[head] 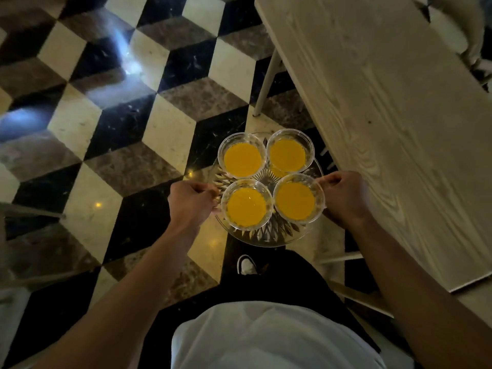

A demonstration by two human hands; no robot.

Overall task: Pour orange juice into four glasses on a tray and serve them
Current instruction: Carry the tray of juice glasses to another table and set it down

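A round clear cut-glass tray is held in the air above the floor. On it stand several clear glasses full of orange juice: two at the far side and two at the near side. My left hand grips the tray's left rim. My right hand grips its right rim. Both hands are closed around the edge, and the tray looks level.
A long pale wooden table runs along the right, with its white leg just beyond the tray. The floor is a black, cream and brown cube pattern. My shoe shows below the tray.
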